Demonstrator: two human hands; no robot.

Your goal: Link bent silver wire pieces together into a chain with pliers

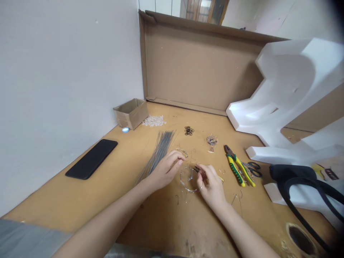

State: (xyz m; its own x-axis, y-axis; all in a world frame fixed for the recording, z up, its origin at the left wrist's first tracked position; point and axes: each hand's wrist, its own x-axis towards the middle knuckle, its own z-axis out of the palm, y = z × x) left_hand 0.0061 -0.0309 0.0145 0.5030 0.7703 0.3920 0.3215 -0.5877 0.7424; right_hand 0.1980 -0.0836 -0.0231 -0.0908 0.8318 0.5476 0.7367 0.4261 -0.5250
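Now my right hand was pinching the thin wire ring at its upper right edge, in a narrow grip, near the lower middle of the frame. The ring looked bright and roughly round, not perfect, with short wire ends bending inside it. My left hand was just beside the ring, fingers a little curled; I cannot tell if they held a wire. Long grey wires lay left of my hands, and yellow-green pliers lay on the right.
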